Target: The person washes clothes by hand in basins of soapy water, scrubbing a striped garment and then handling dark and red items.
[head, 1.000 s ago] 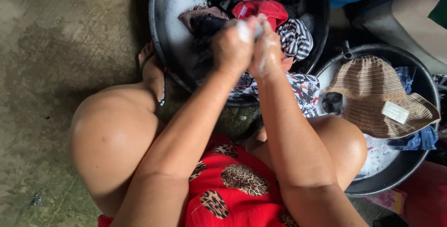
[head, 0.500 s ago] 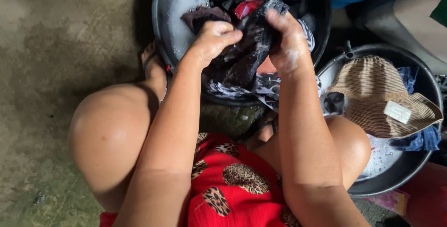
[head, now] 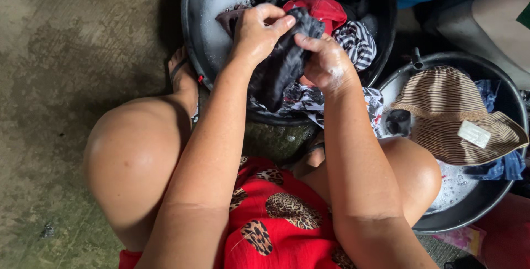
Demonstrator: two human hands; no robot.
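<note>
Above a black basin (head: 190, 37) of suds, red (head: 323, 9) and striped clothes (head: 356, 43), left hand (head: 256, 32) and right hand (head: 326, 65) both grip a dark wet garment (head: 279, 70). Beside it, a second basin (head: 486, 197) holds a striped hat (head: 441, 109).

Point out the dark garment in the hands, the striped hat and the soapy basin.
dark garment (head: 279, 73), head view, hanging middle.
striped hat (head: 441, 109), head view, crown.
soapy basin (head: 190, 54), head view, left rim.

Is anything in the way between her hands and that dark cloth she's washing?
Nothing visible. The left hand and right hand both grip the dark cloth directly, above the soapy black basin. The red garment and striped garment lie behind it.
</note>
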